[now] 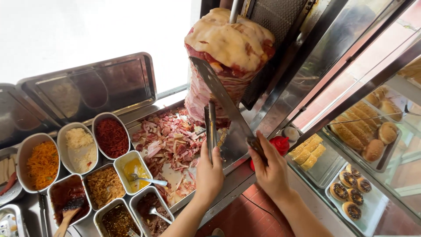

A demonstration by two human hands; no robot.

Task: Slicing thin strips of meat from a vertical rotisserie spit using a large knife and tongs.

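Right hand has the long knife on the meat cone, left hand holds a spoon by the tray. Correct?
Not quite. In the head view the left hand holds metal tongs, not a spoon. The rest stands: the right hand grips the long knife, its blade against the meat cone above the tray.

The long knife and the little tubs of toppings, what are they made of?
The long flat knife in the right hand looks like dull grey steel, faintly reflective; its handle is hidden. The small rounded sauce tubs look like shiny metal, probably stainless steel, since their rims gleam.
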